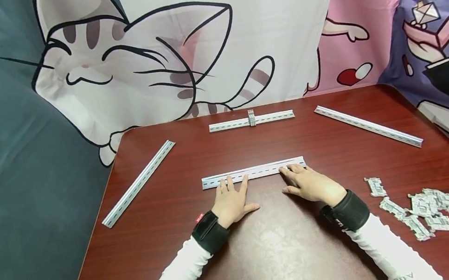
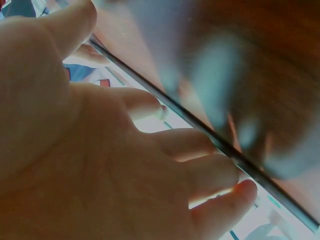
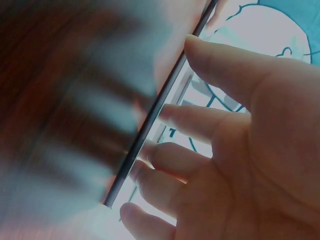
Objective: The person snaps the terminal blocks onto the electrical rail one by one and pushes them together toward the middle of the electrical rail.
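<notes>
the left hand (image 1: 232, 200) is spread, thumb out to the side, fingers straight and released, their tips at the near edge of a slotted metal rail (image 1: 264, 170), toward its left end. the right hand (image 1: 312, 185) is loose too, clenched on nothing, its fingertips on the same rail close by its right end. so the rail lies flat just beyond both hands, crosswise to the person, its middle stretch bare between them; i can't tell how hard the fingers press.

a black wristband (image 1: 210, 232) and a white sleeve (image 1: 178, 274) cover the left arm, and the right is dressed alike. near the right forearm, well apart from the rail, i see a scatter of small pale grey pieces (image 1: 422, 204), some overlapping.

farther out on the reddish-brown table (image 1: 168, 231), one rail (image 1: 139, 184) slants at the left, another (image 1: 367, 126) at the right, and a short one (image 1: 231, 124) near the far edge carries an upright grey block (image 1: 251, 118). cartoon-printed cloth (image 1: 277, 21) hangs behind.
</notes>
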`<state>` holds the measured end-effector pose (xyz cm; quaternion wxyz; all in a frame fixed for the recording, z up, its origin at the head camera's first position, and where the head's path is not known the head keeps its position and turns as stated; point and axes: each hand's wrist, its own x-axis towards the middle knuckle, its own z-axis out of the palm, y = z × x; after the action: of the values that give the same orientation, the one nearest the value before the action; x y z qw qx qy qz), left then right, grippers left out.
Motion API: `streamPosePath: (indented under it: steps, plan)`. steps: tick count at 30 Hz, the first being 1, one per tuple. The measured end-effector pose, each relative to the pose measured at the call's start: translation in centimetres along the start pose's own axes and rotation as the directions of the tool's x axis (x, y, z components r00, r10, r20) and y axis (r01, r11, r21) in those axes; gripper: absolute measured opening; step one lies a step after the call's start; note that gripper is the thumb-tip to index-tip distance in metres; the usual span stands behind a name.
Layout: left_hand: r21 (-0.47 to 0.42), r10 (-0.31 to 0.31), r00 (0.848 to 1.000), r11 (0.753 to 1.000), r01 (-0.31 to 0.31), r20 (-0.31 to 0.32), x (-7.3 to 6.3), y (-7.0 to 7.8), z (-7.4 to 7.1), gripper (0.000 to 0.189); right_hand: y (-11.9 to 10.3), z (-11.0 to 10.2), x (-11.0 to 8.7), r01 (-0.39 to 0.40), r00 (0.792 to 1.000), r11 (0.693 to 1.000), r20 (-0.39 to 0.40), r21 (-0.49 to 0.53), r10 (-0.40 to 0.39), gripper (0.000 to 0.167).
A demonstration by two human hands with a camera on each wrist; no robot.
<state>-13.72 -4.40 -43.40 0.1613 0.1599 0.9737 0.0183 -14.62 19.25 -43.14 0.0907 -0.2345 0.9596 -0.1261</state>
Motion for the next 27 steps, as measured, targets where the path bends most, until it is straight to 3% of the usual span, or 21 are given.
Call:
streamPosePath:
  steps: [15,27]
  plan:
    - [-0.044,0.007,0.998,0.999,-0.004,0.065,1.4,0.1,-0.7,0.083,1.7,-0.1,0.0,-0.003,1.000,1.000,-0.017,0.029,0.003,0.058]
    - [-0.045,0.080,0.996,0.996,-0.079,0.026,1.9,-0.4,-0.7,0.081,2.0,-0.2,-0.2,-0.027,0.999,1.000,-0.037,0.011,0.028,0.058]
